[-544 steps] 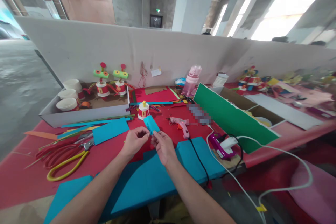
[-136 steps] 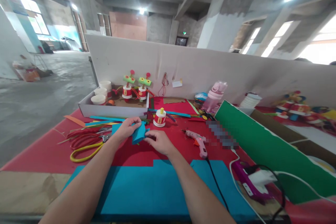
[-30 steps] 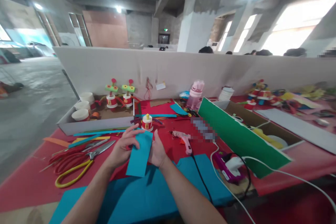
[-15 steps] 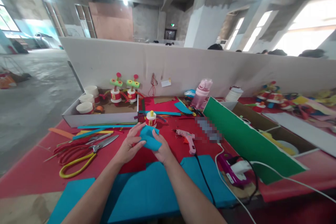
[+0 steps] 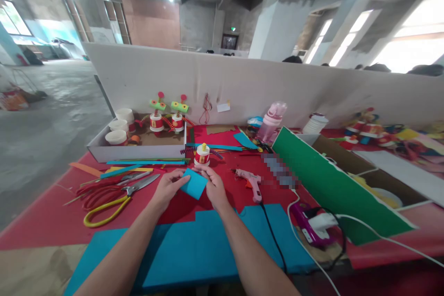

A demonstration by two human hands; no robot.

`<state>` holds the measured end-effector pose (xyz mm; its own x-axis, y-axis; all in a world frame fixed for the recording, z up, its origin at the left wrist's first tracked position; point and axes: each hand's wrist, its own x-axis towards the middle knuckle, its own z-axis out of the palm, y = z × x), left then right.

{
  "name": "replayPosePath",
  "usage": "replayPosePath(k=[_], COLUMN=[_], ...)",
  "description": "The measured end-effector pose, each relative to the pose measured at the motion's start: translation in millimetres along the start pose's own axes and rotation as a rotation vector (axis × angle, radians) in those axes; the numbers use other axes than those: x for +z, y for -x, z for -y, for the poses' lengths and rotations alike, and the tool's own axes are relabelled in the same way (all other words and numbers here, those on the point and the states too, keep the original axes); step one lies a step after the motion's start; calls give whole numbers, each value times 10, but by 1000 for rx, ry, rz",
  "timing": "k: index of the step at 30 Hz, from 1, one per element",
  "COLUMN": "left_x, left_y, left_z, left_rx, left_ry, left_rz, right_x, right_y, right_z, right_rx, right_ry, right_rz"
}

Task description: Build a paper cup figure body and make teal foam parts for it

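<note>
Between my two hands is a small blue foam or paper sheet (image 5: 194, 185), roughly square and tilted. My left hand (image 5: 170, 186) pinches its left edge, thumb on top. Along its upper right edge, my right hand (image 5: 214, 188) grips it with the fingers curled behind. Just beyond my fingertips stands a red and white paper cup (image 5: 201, 156), upside down, with a yellow knob on top and purple coiled strips at its sides. A pink glue gun (image 5: 250, 182) lies to the right of my right hand.
Scissors with yellow and red handles (image 5: 107, 215) lie on the left. A white box (image 5: 138, 153) holds cups and two cup figures. Large blue sheets (image 5: 187, 254) cover the front edge. At right are a green board (image 5: 322, 185), a purple power strip (image 5: 308, 226) and cables.
The blue sheet has turned and flattened in my hands, its face now showing as a square. My left fingers have closed from a spread pose onto its edge. The view has shifted slightly.
</note>
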<state>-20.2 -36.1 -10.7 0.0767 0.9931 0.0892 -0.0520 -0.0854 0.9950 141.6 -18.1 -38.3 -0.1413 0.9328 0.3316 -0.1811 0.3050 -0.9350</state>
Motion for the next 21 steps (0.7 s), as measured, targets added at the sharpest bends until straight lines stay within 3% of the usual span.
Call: replayPosePath(k=[2,5,8,12,16,19,21], left_x=[11,16,20,64,111,110,100], left_y=[-1,-20,-36,-10,37,47,40], left_z=[19,63,91,91,104,130,143], left_rx=[-24,101,252,194,62,-20,-54], left_ry=[8,-1,-70,-49,20,4,14], left_rz=[-22,-175,-324,-215,-106,-63,-84], right_x=[-22,-37,-1,114,129,-89,-373], right_y=[-5,21,78,149,193,246,306], right_z=[9,60,134,150,130,240,370], right_rx=[-21,-31,86,246,243,195,95], right_ry=[52,166,153,-23,-35,108,379], right_rz=[-101,-327,-301,-158,-139,-86,-167])
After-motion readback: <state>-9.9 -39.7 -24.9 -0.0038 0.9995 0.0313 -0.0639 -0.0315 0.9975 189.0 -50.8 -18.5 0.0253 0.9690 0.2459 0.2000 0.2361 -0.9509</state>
